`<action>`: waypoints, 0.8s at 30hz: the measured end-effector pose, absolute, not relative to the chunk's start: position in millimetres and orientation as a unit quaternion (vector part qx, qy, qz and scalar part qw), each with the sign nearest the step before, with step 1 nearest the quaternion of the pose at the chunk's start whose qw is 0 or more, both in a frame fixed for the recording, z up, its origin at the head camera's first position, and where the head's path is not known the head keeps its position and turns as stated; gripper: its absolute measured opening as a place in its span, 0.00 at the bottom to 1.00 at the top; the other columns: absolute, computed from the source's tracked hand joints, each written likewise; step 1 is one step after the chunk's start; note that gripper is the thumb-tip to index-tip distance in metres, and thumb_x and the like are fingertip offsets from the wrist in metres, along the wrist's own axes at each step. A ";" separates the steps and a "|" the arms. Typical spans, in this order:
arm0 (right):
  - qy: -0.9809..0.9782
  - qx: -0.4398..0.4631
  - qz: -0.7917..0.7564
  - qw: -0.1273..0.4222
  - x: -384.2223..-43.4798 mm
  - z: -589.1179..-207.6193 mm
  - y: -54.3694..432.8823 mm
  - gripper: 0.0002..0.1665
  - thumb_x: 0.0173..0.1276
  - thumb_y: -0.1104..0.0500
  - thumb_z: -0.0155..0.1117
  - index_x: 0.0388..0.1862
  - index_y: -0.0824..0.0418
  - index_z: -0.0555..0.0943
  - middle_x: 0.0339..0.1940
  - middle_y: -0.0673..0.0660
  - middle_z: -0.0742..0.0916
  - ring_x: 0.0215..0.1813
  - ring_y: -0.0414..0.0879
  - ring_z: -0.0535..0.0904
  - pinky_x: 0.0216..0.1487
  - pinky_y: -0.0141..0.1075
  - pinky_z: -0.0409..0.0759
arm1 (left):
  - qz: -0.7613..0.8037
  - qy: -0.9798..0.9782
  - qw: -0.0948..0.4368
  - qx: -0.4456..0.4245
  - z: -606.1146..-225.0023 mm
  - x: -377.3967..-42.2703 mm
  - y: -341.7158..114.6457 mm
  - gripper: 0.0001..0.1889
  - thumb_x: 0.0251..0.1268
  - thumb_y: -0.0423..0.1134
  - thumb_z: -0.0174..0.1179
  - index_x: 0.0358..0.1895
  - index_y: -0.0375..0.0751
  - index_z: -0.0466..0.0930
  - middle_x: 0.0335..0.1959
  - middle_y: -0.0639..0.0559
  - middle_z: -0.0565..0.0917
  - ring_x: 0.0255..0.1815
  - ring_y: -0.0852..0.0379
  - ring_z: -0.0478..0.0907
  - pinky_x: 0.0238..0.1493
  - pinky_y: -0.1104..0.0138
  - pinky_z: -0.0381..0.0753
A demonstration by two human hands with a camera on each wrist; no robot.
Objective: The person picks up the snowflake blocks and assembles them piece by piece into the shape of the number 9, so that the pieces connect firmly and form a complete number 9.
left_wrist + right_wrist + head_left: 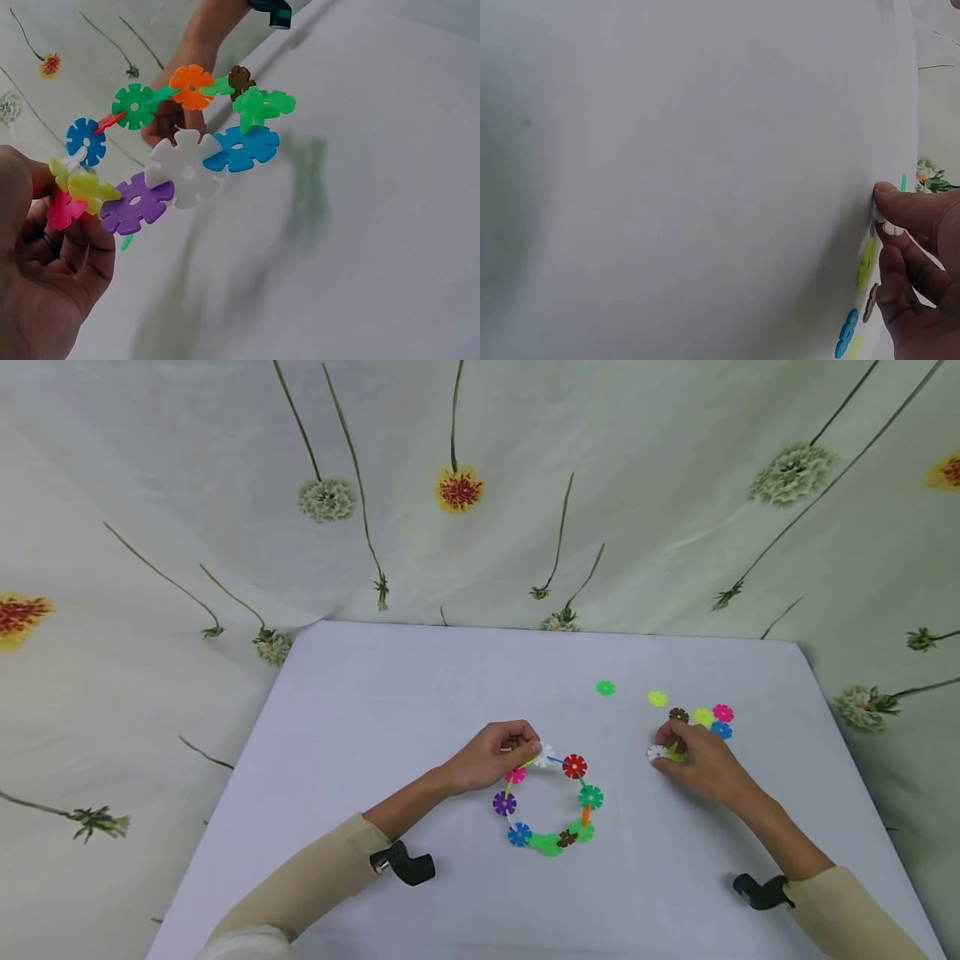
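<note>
**Disc ring [591, 797]: piece pickup**

Left hand [504, 752], fingers curled, pinches the ring over the table [390, 693]; right hand [701, 758] pinches a white disc [655, 752] near loose discs [702, 717]. Apparent step: pickup. Next move likely calls for aligning disc and ring.

one white disc [892, 229], partly hidden by right hand [928, 274], which runs off the right wrist view's edge.

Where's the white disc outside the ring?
Head view: right of centre, the white disc is pinched by the right hand, with the ring of discs to its left and a loose brown disc just beyond.
</note>
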State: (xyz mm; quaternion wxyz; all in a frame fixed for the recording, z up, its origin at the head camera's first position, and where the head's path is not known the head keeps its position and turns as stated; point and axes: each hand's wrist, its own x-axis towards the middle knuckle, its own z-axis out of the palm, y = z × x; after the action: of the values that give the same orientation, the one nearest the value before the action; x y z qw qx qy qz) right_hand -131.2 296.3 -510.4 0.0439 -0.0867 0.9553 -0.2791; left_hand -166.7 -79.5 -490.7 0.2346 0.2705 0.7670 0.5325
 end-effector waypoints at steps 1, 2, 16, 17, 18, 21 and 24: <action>0.954 -0.085 -0.285 0.044 -131.2 -510.4 296.2 0.16 0.67 0.61 0.79 0.49 0.62 0.83 0.40 0.57 0.89 0.43 0.49 0.81 0.44 0.36 0.81 | 0.533 0.766 0.235 0.272 -490.9 -166.6 -79.6 0.09 0.83 0.39 0.58 0.50 0.37 0.83 0.34 0.53 0.79 0.37 0.58 0.76 0.43 0.71 0.77; 0.952 -0.084 -0.291 0.044 -131.2 -510.5 296.1 0.15 0.67 0.62 0.78 0.48 0.61 0.83 0.39 0.56 0.89 0.43 0.48 0.81 0.43 0.34 0.81 | 0.533 0.766 0.236 0.273 -491.0 -166.5 -79.7 0.09 0.83 0.39 0.58 0.51 0.36 0.83 0.34 0.52 0.79 0.37 0.58 0.76 0.43 0.71 0.77; 0.906 -0.115 -0.408 0.013 -131.1 -490.8 265.6 0.14 0.71 0.62 0.76 0.54 0.58 0.87 0.46 0.57 0.93 0.45 0.50 0.92 0.47 0.19 0.83 | 0.539 0.755 0.245 0.280 -490.5 -165.9 -79.2 0.10 0.84 0.39 0.57 0.51 0.34 0.82 0.35 0.51 0.79 0.37 0.60 0.75 0.42 0.71 0.76; 0.900 -0.119 -0.420 0.014 -130.9 -487.9 260.8 0.13 0.72 0.62 0.75 0.54 0.58 0.87 0.46 0.57 0.93 0.45 0.51 0.92 0.47 0.20 0.83 | 0.540 0.754 0.247 0.281 -490.0 -165.6 -79.0 0.10 0.84 0.39 0.57 0.51 0.35 0.82 0.35 0.51 0.79 0.37 0.60 0.75 0.43 0.71 0.77; 0.894 -0.124 -0.431 0.015 -130.6 -484.9 256.0 0.13 0.73 0.61 0.75 0.54 0.58 0.87 0.45 0.57 0.94 0.45 0.51 0.93 0.47 0.20 0.84 | 0.540 0.753 0.249 0.281 -489.3 -165.3 -78.6 0.10 0.84 0.39 0.57 0.50 0.35 0.82 0.35 0.51 0.79 0.37 0.59 0.75 0.43 0.71 0.77; 0.880 -0.137 -0.455 0.017 -128.9 -476.1 242.5 0.11 0.73 0.60 0.75 0.53 0.57 0.88 0.44 0.55 0.94 0.43 0.53 0.93 0.47 0.23 0.86 | 0.541 0.749 0.254 0.284 -488.0 -164.7 -77.4 0.10 0.84 0.39 0.57 0.50 0.34 0.82 0.34 0.51 0.78 0.37 0.59 0.75 0.43 0.71 0.77; 0.874 -0.157 -0.460 0.011 -127.3 -468.1 230.6 0.11 0.73 0.61 0.75 0.52 0.57 0.88 0.43 0.54 0.94 0.43 0.53 0.93 0.47 0.25 0.87 | 0.540 0.749 0.257 0.286 -487.0 -164.2 -76.2 0.11 0.84 0.40 0.56 0.51 0.34 0.81 0.34 0.52 0.78 0.37 0.59 0.75 0.43 0.71 0.78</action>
State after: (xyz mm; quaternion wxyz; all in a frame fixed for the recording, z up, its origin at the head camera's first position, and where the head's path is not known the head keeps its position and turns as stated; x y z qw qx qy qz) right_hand -127.3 230.6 -468.1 0.0109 -0.1572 0.8736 -0.4604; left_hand -164.2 -76.2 -487.0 0.2572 0.2858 0.7487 0.5401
